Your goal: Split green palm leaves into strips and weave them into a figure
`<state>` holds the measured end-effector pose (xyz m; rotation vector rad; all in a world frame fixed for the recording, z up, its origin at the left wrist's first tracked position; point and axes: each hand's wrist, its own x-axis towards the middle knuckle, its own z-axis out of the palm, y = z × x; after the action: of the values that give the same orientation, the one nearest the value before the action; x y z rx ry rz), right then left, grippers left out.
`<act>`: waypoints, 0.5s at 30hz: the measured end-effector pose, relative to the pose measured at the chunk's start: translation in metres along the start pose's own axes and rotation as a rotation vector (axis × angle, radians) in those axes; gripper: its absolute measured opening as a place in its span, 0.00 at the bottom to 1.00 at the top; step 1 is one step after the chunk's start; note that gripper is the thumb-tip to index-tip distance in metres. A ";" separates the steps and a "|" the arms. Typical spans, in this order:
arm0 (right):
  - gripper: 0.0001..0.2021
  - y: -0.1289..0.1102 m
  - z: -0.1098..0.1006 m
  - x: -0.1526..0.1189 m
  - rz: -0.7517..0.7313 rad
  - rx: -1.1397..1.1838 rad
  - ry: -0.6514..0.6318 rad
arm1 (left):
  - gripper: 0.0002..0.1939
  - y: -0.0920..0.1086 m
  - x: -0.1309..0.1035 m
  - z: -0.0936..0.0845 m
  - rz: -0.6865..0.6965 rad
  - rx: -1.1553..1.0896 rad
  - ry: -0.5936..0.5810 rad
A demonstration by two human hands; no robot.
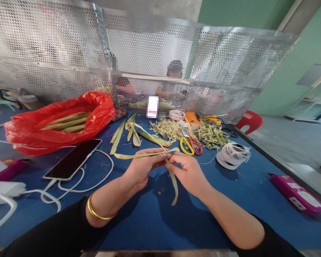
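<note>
My left hand (pixel 146 164) pinches pale green-yellow leaf strips (pixel 131 156) where they cross, above the blue table. Opposite it, my right hand (pixel 186 169) closes its thumb and fingers on the same crossing. One strip points left, another hangs down toward me, and a short loop curves over my right fingers. The exact crossing is partly hidden by the fingertips. Beyond my hands lie scissors (pixel 190 145) with one yellow and one red handle. Loose leaf pieces (pixel 119 137) are spread to their left. A roll of white cord (pixel 233 156) sits to the right, with a thin strand running toward my right hand.
A red plastic bag (pixel 101 107) holding long leaves stands at the left. Nearby are a phone (pixel 73 159) and white cables (pixel 107 175). Leaf scraps (pixel 166 130) are piled at the back before a perforated metal screen (pixel 149 43). A purple device (pixel 296 194) lies right.
</note>
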<state>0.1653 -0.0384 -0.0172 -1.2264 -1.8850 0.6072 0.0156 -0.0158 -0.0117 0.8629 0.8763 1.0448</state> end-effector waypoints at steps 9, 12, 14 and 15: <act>0.10 -0.004 -0.002 -0.005 -0.143 -0.209 0.204 | 0.08 0.010 0.000 -0.004 -0.006 0.007 -0.023; 0.07 0.001 -0.008 -0.001 -0.211 -0.336 0.325 | 0.09 0.014 0.000 -0.006 -0.055 0.027 -0.079; 0.08 0.005 -0.010 0.002 -0.216 -0.369 0.271 | 0.09 0.014 -0.001 -0.006 -0.073 0.020 -0.105; 0.07 0.007 -0.010 0.003 -0.212 -0.366 0.234 | 0.09 0.013 -0.001 -0.006 -0.079 0.013 -0.107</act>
<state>0.1762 -0.0334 -0.0157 -1.2376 -1.9423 0.0001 0.0056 -0.0124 -0.0023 0.8800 0.8209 0.9175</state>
